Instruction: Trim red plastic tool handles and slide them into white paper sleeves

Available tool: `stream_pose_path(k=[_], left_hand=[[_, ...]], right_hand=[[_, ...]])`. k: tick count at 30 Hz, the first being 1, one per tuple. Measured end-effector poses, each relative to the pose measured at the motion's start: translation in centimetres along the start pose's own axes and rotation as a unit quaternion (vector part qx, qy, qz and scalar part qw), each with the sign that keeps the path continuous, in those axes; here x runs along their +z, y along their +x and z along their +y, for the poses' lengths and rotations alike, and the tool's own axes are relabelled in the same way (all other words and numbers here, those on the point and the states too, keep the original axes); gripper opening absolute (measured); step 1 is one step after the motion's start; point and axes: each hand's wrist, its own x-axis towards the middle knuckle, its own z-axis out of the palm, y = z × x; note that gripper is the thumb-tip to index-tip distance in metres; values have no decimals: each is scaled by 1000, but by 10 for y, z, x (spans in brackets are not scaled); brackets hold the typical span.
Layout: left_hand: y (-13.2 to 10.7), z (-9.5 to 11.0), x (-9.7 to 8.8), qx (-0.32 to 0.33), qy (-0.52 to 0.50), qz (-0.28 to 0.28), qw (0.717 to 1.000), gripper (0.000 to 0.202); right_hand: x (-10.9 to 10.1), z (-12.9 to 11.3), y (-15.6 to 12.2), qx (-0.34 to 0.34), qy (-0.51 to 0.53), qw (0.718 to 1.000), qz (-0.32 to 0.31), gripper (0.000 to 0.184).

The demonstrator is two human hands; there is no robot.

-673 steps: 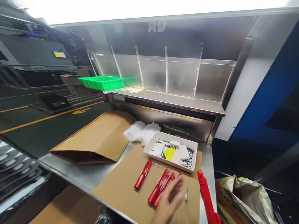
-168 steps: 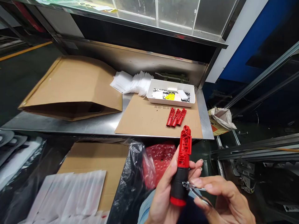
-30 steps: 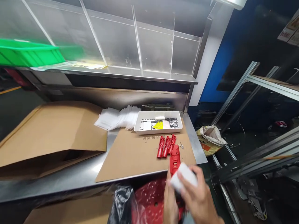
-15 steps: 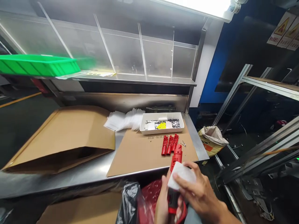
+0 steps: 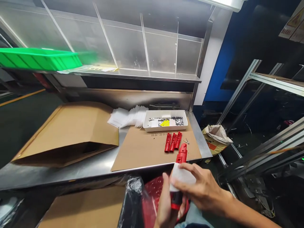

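My left hand [image 5: 165, 201] is wrapped round the lower part of a red and black tool-like part [image 5: 181, 155], whose narrow red end points up and away from me. In my right hand [image 5: 204, 186] a folded white wipe [image 5: 181, 177] is pinched and pressed against the middle of that part, covering it there. The lower end is partly hidden by my fingers. Three similar red plastic pieces [image 5: 173, 142] lie side by side on the cardboard sheet [image 5: 142, 150], with small metal bits [image 5: 187, 142] beside them.
A white tray [image 5: 166, 129] of small dark pieces stands behind the red pieces. Left of it lie white sheets [image 5: 128, 116] and a large cardboard box [image 5: 71, 126]. A green bin [image 5: 42, 60] sits on the shelf. Plastic bagging [image 5: 133, 199] hangs below the bench edge; a paper sack [image 5: 217, 139] stands right.
The wipe has shifted a little up along the red and black part, with my right hand. My view has tilted slightly downward. The pieces on the cardboard stay put.
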Motion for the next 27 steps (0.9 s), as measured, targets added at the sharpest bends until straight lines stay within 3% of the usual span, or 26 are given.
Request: stream_pose_path(k=[3, 5, 8, 10, 12, 17, 20, 24, 27], left_hand=[[2, -4, 0, 73, 46, 29, 996, 67], [3, -5, -1, 86, 71, 36, 993, 75], [3, -3, -1, 82, 84, 40, 992, 76], [2, 1, -1, 83, 69, 34, 994, 68], [1, 6, -1, 46, 15, -4, 999, 54], [-1, 18, -7, -89, -110, -99, 985, 42], [-2, 20, -8, -106, -140, -124, 977, 34], [-3, 20, -7, -118, -168, -135, 969, 16], [-1, 20, -8, -122, -162, -134, 970, 25]], right_hand=[[5, -2, -1, 12, -5, 1000, 10, 39], [8, -3, 0, 6, -10, 999, 32, 39], [9, -1, 4, -11, 5, 1000, 8, 38], [9, 2, 9, 14, 9, 1000, 0, 35], [8, 5, 12, 36, 16, 999, 15, 35], [9, 8, 12, -10, 55, 998, -10, 36], [11, 13, 13, 13, 40, 999, 11, 35], [12, 17, 13, -40, 52, 998, -15, 36], [9, 16, 13, 0, 36, 999, -27, 34]])
